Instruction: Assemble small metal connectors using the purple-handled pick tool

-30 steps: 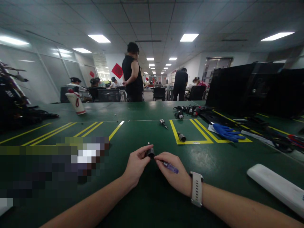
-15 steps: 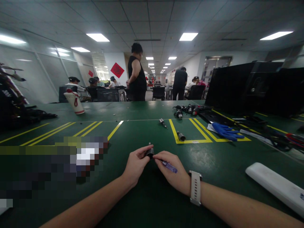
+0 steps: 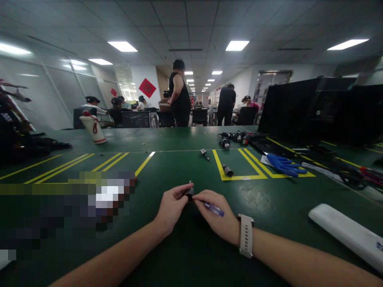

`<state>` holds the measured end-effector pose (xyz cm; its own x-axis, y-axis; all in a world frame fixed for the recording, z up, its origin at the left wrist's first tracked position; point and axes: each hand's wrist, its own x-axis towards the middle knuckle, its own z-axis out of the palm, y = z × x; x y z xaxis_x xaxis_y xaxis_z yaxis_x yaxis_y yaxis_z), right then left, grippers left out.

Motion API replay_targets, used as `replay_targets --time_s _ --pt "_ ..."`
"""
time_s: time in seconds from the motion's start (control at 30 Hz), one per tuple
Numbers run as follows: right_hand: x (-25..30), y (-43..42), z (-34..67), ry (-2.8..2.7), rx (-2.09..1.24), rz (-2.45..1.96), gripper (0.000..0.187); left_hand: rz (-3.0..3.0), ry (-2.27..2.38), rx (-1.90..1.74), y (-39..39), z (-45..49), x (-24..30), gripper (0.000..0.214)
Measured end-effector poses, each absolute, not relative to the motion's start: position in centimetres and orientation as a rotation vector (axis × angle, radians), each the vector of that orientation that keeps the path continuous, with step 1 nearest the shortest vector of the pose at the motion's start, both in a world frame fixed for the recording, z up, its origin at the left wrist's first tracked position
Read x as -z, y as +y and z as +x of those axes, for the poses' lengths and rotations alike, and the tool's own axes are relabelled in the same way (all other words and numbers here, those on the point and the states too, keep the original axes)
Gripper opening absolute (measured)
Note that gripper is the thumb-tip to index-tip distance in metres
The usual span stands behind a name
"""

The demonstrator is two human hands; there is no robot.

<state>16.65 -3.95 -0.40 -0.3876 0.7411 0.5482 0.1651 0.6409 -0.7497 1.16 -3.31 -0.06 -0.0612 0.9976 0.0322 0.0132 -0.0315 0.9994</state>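
Observation:
Between the fingers and thumb of my left hand [image 3: 170, 209] is a small dark metal cup-shaped part, by its look a hole saw [image 3: 190, 193], with a thin shank pointing up. My right hand [image 3: 220, 217] is closed around a screwdriver [image 3: 214, 209] with a clear purple handle. Its tip end lies by the cup's lower rim, where fingers hide whether they touch. Beyond my hands, a second metal cup [image 3: 228, 171] lies on its side inside a yellow-taped box. Left of that box is a slim metal piece with a pointed bit [image 3: 205, 155].
Metal tool parts and cables [image 3: 236, 138] lie at the back of the green table [image 3: 167, 139]. To the right are a blue glove [image 3: 283, 164], black cases [image 3: 308, 107] and a long white object [image 3: 344, 229]. A white cup [image 3: 93, 128] stands back left. People are beyond the table.
My hands and what they hold stay almost in place. In the background, the standing person in the sleeveless top has shifted right, uncovering a seated person behind.

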Motion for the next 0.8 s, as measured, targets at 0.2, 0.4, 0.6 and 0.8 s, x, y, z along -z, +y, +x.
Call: replay_targets --time_s 0.2,0.4,0.6,0.8 --pt "0.2 -4.3 16.5 -1.925 -0.724 -0.748 0.023 1.235 1.227 -1.272 -3.2 1.0 0.4 0.037" --pt "0.3 -4.0 16.6 -1.878 -0.721 -0.753 0.021 1.208 1.236 -1.267 -3.1 0.9 0.5 0.036" --pt "-0.1 -4.0 16.7 -1.850 -0.928 -0.862 0.017 0.963 1.185 -1.367 -2.9 1.0 0.0 0.035" --pt "-0.9 -4.0 16.5 -1.734 -1.313 -0.957 0.015 0.895 1.098 -1.430 -2.7 0.9 0.1 0.030"
